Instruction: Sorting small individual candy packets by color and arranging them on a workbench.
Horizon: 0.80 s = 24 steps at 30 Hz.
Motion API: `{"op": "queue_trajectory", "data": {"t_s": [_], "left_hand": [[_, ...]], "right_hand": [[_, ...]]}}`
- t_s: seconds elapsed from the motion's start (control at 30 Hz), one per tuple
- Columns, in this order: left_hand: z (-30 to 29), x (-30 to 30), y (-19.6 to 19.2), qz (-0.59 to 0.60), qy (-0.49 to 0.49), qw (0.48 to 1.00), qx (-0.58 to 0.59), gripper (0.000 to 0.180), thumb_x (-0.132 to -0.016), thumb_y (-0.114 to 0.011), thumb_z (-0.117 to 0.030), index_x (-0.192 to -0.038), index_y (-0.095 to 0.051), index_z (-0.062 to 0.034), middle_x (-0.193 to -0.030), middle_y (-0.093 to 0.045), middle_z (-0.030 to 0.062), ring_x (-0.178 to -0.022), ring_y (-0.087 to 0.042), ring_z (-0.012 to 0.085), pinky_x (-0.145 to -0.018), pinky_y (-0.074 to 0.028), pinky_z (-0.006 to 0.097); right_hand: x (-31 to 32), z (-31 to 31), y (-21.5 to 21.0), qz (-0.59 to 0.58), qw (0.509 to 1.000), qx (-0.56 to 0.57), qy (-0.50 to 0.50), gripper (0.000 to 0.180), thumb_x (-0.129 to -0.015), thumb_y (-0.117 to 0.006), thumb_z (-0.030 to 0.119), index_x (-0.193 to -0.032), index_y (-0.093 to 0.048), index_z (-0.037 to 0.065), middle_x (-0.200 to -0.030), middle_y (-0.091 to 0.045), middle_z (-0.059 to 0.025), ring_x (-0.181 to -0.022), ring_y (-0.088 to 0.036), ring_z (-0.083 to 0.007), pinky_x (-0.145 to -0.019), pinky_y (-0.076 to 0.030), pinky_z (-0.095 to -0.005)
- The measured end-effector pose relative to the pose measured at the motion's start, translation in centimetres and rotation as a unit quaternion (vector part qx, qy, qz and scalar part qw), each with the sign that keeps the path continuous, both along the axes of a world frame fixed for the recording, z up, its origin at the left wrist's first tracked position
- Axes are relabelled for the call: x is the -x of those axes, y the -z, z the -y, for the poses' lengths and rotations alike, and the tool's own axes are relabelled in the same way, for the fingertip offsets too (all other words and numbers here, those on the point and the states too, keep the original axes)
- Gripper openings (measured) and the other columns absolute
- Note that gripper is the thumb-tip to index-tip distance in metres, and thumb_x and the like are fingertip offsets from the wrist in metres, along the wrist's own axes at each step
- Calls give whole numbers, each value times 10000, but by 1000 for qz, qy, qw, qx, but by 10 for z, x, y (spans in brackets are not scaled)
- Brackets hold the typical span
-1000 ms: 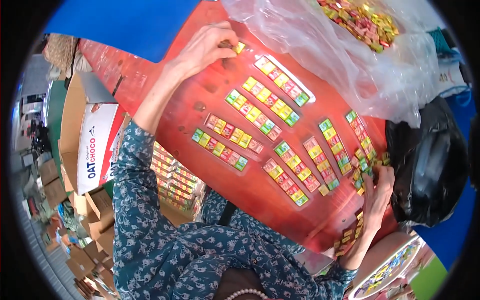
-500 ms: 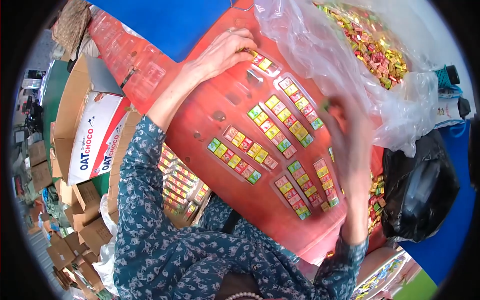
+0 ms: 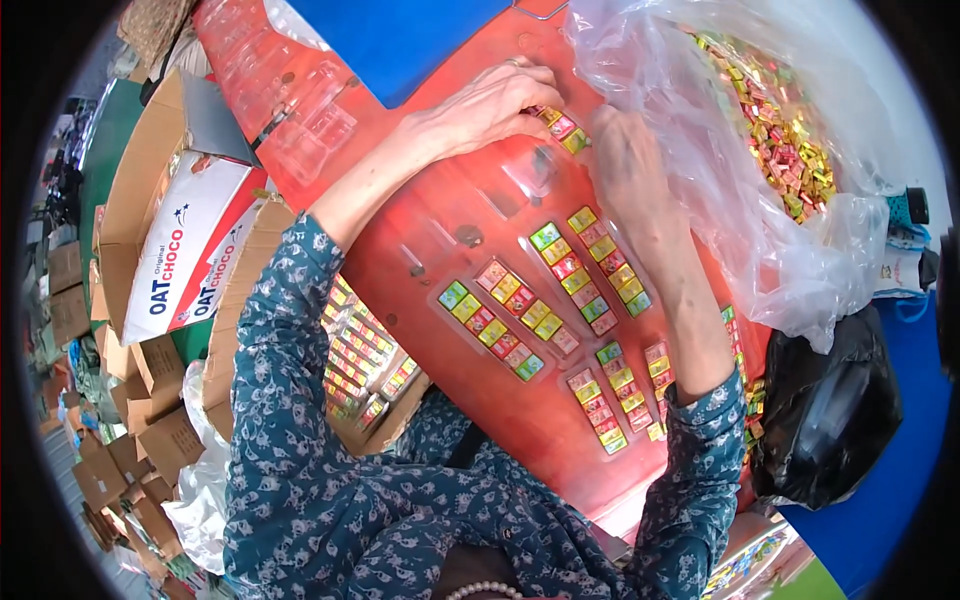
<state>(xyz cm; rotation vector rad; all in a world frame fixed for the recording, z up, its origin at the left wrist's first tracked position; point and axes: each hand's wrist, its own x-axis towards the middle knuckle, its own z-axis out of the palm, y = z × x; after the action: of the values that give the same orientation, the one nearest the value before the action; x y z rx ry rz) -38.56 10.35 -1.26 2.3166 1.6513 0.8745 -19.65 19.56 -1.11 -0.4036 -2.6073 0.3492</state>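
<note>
My left hand [image 3: 497,103] reaches to the far part of the red table, its fingers bent over the end of a clear plastic tray [image 3: 588,150]. A short row of small wrapped candies [image 3: 566,130] in red, yellow and green lies in that tray, right at the fingertips. Close to its other end is my right hand [image 3: 628,160], smeared by motion; whether it holds a candy cannot be seen. Nearer me lie several more clear trays filled with candy rows, such as the left one [image 3: 490,330] and the middle one [image 3: 573,277]. My right forearm covers part of others.
A clear plastic bag [image 3: 660,120] with a heap of loose candies [image 3: 785,140] lies at the far right, a black bag [image 3: 830,410] below it. Empty clear trays [image 3: 310,110] rest far left. An open carton [image 3: 350,350] of filled trays stands by my lap; cardboard boxes [image 3: 150,220] are left.
My right hand has moved left and away from me, from beside the bag to the tray at my left hand. The view has shifted a little; my left hand stays at the same tray.
</note>
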Motion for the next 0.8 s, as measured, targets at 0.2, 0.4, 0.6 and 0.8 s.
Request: {"op": "queue_trajectory", "data": {"t_s": [0.2, 0.4, 0.6, 0.8], "left_hand": [[-5, -2, -2, 12, -16, 997, 77, 303, -830, -701, -150, -1078, -652, 19, -1083, -624, 140, -1069, -565, 330, -900, -459, 422], [-1, 1, -3, -30, -5, 999, 45, 304, -838, -690, -139, -1095, -649, 18, -1088, -621, 148, -1064, -566, 334, -911, -455, 420], [-5, 3, 3, -18, -5, 999, 40, 291, -857, -669, -158, -1086, -651, 21, -1075, -622, 153, -1038, -574, 342, -884, -469, 419], [-3, 3, 5, -37, -15, 998, 57, 283, -882, -645, -182, -1082, -653, 19, -1057, -621, 161, -1045, -579, 349, -888, -474, 419]], "right_hand": [[7, -3, -8, 82, 996, 23, -6, 158, -769, -620, 23, -870, -500, 5, -862, -572, -215, -830, -551, -412, -744, -436, -500], [10, -2, 7, -55, 998, 4, 29, 70, -704, -642, -14, -763, -607, -4, -770, -659, -225, -774, -653, -406, -675, -511, -489], [5, -10, 25, -116, 990, 77, -11, 90, -714, -626, -18, -684, -542, -11, -675, -585, -267, -713, -594, -478, -617, -452, -529], [1, -9, 37, -241, 968, 20, -71, 122, -781, -598, -3, -684, -526, -18, -671, -593, -239, -670, -577, -464, -600, -436, -527]]}}
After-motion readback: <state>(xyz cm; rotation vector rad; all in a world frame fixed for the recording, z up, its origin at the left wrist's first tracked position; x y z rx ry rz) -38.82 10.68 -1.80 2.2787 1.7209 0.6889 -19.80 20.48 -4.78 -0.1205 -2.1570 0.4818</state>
